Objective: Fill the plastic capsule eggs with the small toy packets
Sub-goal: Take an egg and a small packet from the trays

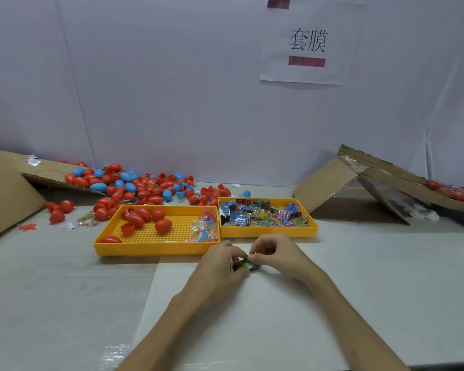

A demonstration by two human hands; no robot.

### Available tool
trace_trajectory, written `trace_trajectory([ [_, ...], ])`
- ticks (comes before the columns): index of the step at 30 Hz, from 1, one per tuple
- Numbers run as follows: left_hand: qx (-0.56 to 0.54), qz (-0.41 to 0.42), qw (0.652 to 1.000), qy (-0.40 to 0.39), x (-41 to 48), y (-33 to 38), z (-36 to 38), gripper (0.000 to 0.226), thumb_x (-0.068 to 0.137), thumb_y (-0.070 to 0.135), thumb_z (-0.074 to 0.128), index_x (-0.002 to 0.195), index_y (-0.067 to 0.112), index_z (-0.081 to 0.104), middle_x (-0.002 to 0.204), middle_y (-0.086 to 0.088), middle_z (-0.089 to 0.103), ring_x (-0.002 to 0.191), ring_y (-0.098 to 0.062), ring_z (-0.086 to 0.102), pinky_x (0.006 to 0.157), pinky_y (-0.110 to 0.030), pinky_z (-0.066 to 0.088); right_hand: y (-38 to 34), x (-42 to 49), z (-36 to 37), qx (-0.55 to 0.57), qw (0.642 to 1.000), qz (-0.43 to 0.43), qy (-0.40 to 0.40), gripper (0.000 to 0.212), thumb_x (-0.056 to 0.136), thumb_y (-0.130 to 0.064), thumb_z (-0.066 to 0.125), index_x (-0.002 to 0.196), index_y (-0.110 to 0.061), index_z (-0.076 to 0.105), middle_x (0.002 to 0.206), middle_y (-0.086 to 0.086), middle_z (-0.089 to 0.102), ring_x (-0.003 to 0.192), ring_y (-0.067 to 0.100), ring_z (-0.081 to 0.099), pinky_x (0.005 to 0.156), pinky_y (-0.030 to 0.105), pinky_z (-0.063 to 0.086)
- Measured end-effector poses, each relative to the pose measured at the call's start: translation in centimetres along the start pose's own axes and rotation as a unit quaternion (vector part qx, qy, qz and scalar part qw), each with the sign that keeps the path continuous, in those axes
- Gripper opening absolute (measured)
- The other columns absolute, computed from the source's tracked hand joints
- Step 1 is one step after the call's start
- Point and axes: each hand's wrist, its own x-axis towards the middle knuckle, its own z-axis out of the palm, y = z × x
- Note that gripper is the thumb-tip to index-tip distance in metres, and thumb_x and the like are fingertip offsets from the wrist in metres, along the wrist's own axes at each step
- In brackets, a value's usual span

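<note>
Green packet [245, 264] pinched by left hand [220, 263], right hand [276, 253]; tray [268, 232] beyond.

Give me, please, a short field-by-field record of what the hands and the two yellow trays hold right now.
left hand: pinches the small dark packet
right hand: pinches the same packet
left tray: red eggs, clear toy bags
right tray: printed packets
behind the trays: loose red and blue eggs

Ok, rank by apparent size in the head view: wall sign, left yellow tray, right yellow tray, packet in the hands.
1. wall sign
2. left yellow tray
3. right yellow tray
4. packet, partly hidden
</note>
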Motion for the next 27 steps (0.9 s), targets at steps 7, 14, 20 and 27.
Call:
trace_trajectory([
  [7, -0.013, -0.009, 1.000, 0.006, 0.1, 0.0, 0.1, 0.034, 0.086, 0.027, 0.080, 0.119, 0.023, 0.074, 0.092, 0.011, 0.055, 0.074, -0.004, 0.056, 0.063, -0.009, 0.039, 0.2, 0.3, -0.2, 0.007, 1.000, 0.007, -0.002, 0.010, 0.086, -0.013, 0.078, 0.083, -0.022, 0.076, 0.079, 0.000, 0.074, 0.071, 0.009, 0.066, 0.066, 0.023, 0.054],
  [14, -0.021, -0.015, 1.000, 0.007, 0.2, 0.0, 0.2, 0.036, 0.084, 0.025, 0.082, 0.119, 0.022, 0.074, 0.096, 0.009, 0.059, 0.077, 0.000, 0.060, 0.063, -0.006, 0.041, 0.5, 0.4, -0.5, 0.021, 1.000, 0.003, 0.015, 0.017, 0.087, -0.006, 0.075, 0.082, -0.022, 0.076, 0.077, 0.001, 0.073, 0.070, 0.011, 0.067, 0.064, 0.020, 0.054],
  [20, -0.013, -0.013, 1.000, 0.007, 0.0, -0.2, 0.2, 0.038, 0.084, 0.028, 0.080, 0.121, 0.025, 0.071, 0.095, 0.012, 0.058, 0.073, -0.002, 0.055, 0.064, -0.010, 0.043, 1.1, 0.6, -1.6, 0.057, 0.994, 0.004, 0.090, 0.020, 0.090, -0.003, 0.072, 0.092, -0.022, 0.075, 0.070, -0.003, 0.072, 0.065, 0.013, 0.067, 0.061, 0.028, 0.055],
  [27, -0.132, -0.066, 0.987, 0.064, 0.1, 0.3, -0.7, 0.035, 0.088, 0.052, 0.070, 0.116, 0.032, 0.069, 0.099, 0.017, 0.067, 0.075, -0.005, 0.063, 0.063, -0.016, 0.046, -0.2, 0.0, -1.4, 0.159, 0.985, -0.057, 0.046, 0.021, 0.086, -0.008, 0.078, 0.103, -0.018, 0.074, 0.078, 0.007, 0.072, 0.071, 0.019, 0.069, 0.073, 0.032, 0.057],
])
